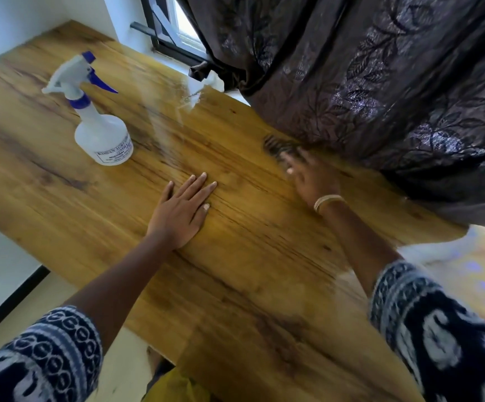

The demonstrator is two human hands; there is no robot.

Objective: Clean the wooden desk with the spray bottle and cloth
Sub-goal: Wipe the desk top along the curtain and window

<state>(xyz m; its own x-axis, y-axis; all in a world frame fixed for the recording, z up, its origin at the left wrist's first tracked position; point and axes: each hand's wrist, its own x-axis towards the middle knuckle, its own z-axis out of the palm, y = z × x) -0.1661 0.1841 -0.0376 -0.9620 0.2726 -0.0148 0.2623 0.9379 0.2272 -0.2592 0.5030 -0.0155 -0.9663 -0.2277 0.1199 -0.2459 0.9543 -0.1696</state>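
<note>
- Head view looks down on a wooden surface [235, 227] with a glossy sheen and wet streaks near its far edge.
- Left hand [182, 210] lies flat on the middle of the surface, palm down, fingers straight and slightly spread, holding nothing.
- Right hand [308, 178] is blurred by motion near the right edge; a dark blurred patch [279, 146] shows at its fingertips, and I cannot tell whether it is a cloth or whether the fingers grip it.
- A band [327, 201] circles the right wrist.
- Spray bottle [96, 120], translucent white with a blue trigger and collar, stands upright toward the far left corner, well apart from both hands.
- A dark patterned curtain [395, 97] hangs over the right edge, draping onto the surface just beside the right hand.
- A window frame [166, 33] shows behind the far edge.
</note>
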